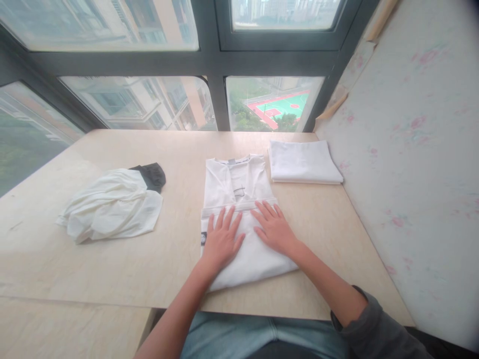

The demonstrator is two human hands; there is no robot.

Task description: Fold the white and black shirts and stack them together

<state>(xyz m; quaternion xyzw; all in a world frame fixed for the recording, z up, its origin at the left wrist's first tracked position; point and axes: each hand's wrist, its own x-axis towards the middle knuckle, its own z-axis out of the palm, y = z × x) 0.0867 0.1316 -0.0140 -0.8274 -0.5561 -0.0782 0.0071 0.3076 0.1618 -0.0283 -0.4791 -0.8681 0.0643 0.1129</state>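
A white shirt (235, 182) lies partly folded on the pale wooden table (325, 229) in front of me, its lower part doubled up over the body. My left hand (221, 239) rests flat on the folded part, fingers spread and open. My right hand (274, 227) lies flat beside it on the same fold, fingers stretched out. Neither hand grips the cloth.
A folded white garment (302, 162) lies at the back right by the wall. A crumpled heap of white clothes (112, 204) with a dark piece (152, 174) sits at the left. Windows run along the far edge; a papered wall stands at the right.
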